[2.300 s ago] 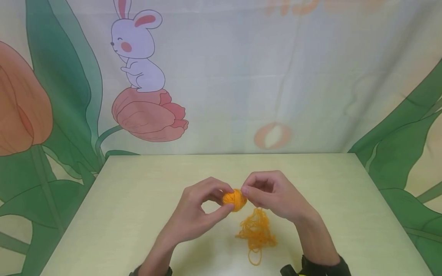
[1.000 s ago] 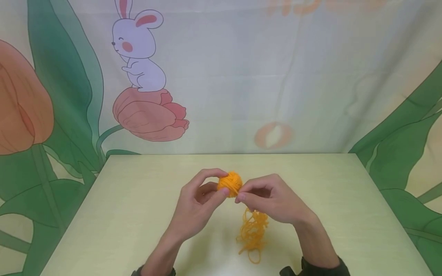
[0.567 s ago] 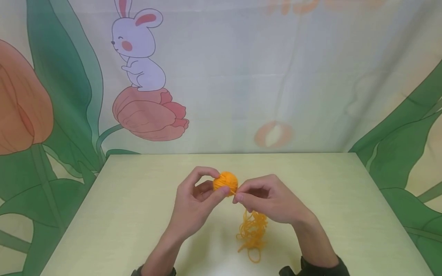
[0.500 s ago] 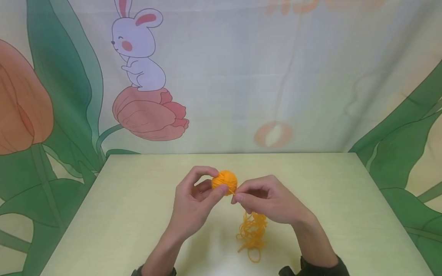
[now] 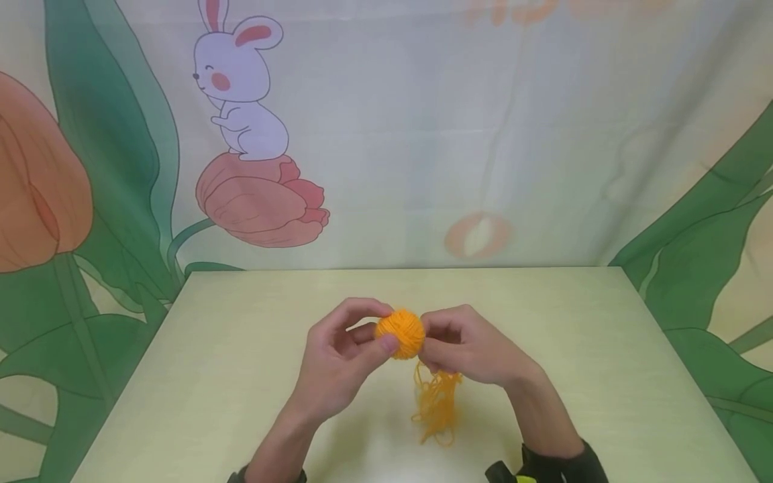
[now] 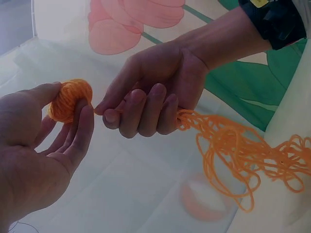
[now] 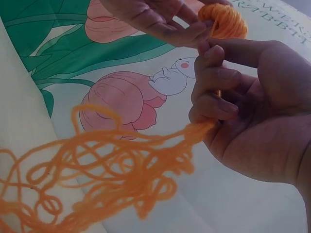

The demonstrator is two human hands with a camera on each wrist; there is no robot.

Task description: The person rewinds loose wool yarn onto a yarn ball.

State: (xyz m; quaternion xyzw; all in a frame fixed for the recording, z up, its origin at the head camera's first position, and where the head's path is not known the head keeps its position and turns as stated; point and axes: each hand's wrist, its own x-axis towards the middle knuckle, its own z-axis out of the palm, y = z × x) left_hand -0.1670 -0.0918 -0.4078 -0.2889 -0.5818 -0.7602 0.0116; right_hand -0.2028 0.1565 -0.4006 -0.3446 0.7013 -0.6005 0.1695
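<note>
A small ball of orange yarn (image 5: 403,332) is held above the table between the thumb and fingers of my left hand (image 5: 338,362). Close on its right, my right hand (image 5: 477,345) pinches the strand that leads off the ball. In the left wrist view the remaining fingers of the right hand (image 6: 150,92) curl round more yarn. From under them a loose tangle of orange yarn (image 5: 437,406) trails down toward the table, and its many loops (image 7: 121,170) fill the lower left of the right wrist view.
The pale table (image 5: 241,349) reaches back to a hanging cloth (image 5: 386,134) printed with a rabbit, tulips and green leaves. Dark sleeves (image 5: 561,466) show at both wrists, with a black and yellow-green piece (image 5: 510,473) beside the right one.
The yarn ball has turned in my left hand and shifted slightly right and nearer since half a second ago. My right hand has come up against it. The hanging tangle has drawn in narrower.
</note>
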